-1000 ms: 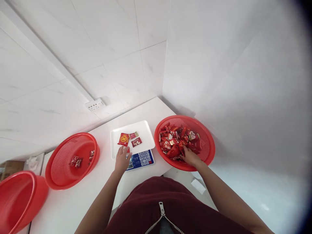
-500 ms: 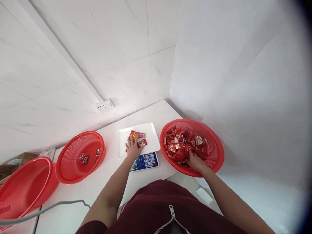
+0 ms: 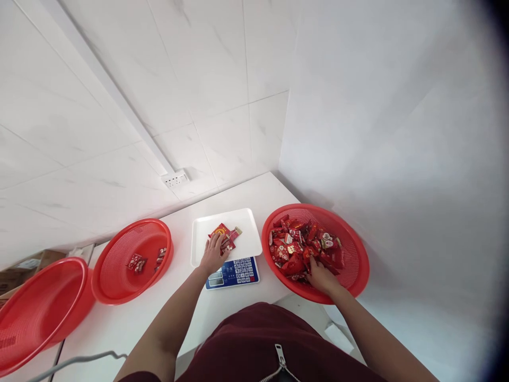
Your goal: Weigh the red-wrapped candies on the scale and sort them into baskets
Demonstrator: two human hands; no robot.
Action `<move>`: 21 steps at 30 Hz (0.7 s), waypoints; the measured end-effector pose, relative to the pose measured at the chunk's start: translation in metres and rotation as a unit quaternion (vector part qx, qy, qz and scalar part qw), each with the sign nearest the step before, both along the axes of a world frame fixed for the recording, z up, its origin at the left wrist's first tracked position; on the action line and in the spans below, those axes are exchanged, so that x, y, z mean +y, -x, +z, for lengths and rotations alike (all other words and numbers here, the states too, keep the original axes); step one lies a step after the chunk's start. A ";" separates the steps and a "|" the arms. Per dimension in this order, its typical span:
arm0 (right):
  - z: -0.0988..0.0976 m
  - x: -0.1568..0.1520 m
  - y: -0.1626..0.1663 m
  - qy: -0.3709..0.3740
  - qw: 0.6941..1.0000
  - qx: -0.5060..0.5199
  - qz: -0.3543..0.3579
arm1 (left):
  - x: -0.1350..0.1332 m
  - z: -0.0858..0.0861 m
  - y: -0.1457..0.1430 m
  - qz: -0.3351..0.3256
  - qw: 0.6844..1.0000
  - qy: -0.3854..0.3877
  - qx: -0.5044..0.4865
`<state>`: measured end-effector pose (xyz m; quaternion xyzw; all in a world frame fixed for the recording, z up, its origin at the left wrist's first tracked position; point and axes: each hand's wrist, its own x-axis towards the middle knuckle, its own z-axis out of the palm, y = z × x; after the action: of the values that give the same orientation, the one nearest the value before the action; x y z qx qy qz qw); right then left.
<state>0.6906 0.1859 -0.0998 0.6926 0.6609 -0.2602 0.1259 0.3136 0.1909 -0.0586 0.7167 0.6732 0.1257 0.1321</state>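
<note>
Our left hand, fingers loosely spread, is covering the few shiny red packets already on the rectangular white tray. Our right hand, fingers bent, is resting among many remaining in the round red plastic basket; we cannot tell either's grip.

Glossy foil-like wrappers, perforated plastic basket, smooth plastic tray, metal zipper, cloth top.

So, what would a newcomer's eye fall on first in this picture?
Probably the red basket of shiny red packets at the right, with the right hand's fingers among them. Then perhaps the white tray beside the blue keypad, where the left hand's fingers are over a few packets. Two more red baskets stand at the left.
</note>
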 end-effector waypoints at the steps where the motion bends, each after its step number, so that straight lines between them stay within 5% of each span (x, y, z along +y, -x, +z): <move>1: 0.000 0.000 0.000 0.000 1.000 -0.001 0.000 | -0.002 0.000 -0.002 0.021 1.000 -0.009 -0.001; 5: 0.001 0.000 -0.001 -0.003 1.000 0.005 0.005 | -0.013 0.011 -0.010 0.116 0.993 -0.011 0.022; 12: -0.003 -0.001 -0.003 -0.011 1.000 0.009 0.001 | -0.035 0.031 0.000 0.184 0.975 0.119 0.026; 21: -0.010 -0.001 -0.005 -0.019 1.000 0.008 0.013 | -0.010 0.030 -0.011 0.213 0.975 0.062 0.032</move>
<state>0.6958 0.1845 -0.1098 0.6840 0.6758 -0.2514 0.1111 0.3247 0.1809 -0.0285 0.5507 0.8208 0.0862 0.1247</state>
